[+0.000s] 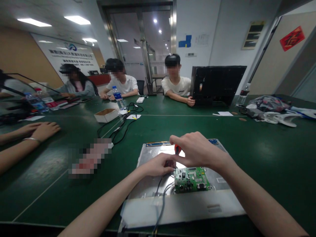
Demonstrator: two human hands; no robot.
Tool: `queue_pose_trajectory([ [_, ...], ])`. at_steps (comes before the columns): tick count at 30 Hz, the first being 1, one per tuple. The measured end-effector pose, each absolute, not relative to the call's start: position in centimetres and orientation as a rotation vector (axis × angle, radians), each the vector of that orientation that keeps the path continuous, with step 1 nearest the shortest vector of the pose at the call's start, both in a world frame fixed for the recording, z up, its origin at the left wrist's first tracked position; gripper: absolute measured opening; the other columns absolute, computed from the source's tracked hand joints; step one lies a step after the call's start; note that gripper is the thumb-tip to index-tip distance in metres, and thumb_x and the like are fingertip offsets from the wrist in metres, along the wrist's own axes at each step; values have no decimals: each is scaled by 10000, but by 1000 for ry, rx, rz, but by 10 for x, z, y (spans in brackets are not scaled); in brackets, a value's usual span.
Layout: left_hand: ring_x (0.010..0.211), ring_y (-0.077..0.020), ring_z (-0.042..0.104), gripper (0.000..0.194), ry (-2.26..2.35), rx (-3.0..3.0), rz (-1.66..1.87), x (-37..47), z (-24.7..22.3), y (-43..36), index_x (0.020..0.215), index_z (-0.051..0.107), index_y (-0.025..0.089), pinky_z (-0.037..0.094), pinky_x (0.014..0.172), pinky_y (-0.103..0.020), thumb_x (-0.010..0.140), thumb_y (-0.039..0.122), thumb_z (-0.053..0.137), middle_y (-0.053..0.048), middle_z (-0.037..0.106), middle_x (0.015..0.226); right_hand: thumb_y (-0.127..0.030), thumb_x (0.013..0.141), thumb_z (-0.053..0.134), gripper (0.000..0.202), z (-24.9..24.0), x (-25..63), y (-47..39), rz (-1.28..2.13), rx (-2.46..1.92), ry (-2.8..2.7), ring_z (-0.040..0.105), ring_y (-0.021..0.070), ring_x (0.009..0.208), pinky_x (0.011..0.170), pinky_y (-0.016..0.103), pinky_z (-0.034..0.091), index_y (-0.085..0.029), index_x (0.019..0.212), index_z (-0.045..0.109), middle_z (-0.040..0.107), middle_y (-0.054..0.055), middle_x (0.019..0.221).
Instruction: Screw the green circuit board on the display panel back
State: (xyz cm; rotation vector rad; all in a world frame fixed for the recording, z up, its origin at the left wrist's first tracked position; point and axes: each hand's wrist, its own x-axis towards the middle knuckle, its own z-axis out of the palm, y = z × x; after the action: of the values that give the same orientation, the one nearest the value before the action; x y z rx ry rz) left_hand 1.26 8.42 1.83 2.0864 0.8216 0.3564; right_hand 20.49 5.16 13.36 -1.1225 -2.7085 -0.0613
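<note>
A bare metal display panel (145, 158) lies flat in front of me, with a green circuit board (191, 179) on it. My right hand (195, 149) wraps around the red and black handle of a screwdriver (177, 149), held upright with its lower end at the board's upper left corner. Right beside it, my left hand (161, 164) has its fingers pinched together near that corner. What they hold, if anything, is hidden. Thin grey cables (163, 207) run from the board's left side over the pale strip along the panel's near edge.
A black monitor housing (217, 86) stands across the green table (269, 158), steadied by a person's hand (190, 101). Another person's hands (45, 133) rest at left. A pixelated object (91, 158), cables, a small open box (106, 115) and a bottle (118, 98) lie left of the panel.
</note>
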Motion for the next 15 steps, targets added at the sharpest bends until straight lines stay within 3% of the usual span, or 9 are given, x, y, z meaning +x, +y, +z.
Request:
queue_pose_trajectory([
  [3,629,-139,511,80,842,2100,349,12,19,85,807,573,159,388,591,-233,732,155,600,26,546,691,-375,891,483,182,132,205,52,-110,-1142,-2700,537,130,572,502,273,176,-209,911,552,675,16,725],
  [6,628,-142,506,72,849,2110,349,13,21,85,792,574,158,387,584,-234,729,159,611,25,536,681,-282,827,533,138,131,205,51,-84,-1065,-2703,536,126,587,497,269,178,-199,937,530,682,17,778],
  [11,634,-144,514,64,861,2103,340,14,23,83,790,582,157,405,605,-245,741,171,621,17,555,702,-403,881,483,207,131,204,51,-120,-1096,-2680,514,127,558,493,269,168,-204,879,538,665,16,711],
  [15,629,-143,499,66,888,2104,369,15,23,82,783,576,155,390,593,-239,731,164,616,25,531,675,-274,834,505,114,132,204,52,-87,-1057,-2689,507,123,568,491,268,169,-196,912,533,667,12,738],
])
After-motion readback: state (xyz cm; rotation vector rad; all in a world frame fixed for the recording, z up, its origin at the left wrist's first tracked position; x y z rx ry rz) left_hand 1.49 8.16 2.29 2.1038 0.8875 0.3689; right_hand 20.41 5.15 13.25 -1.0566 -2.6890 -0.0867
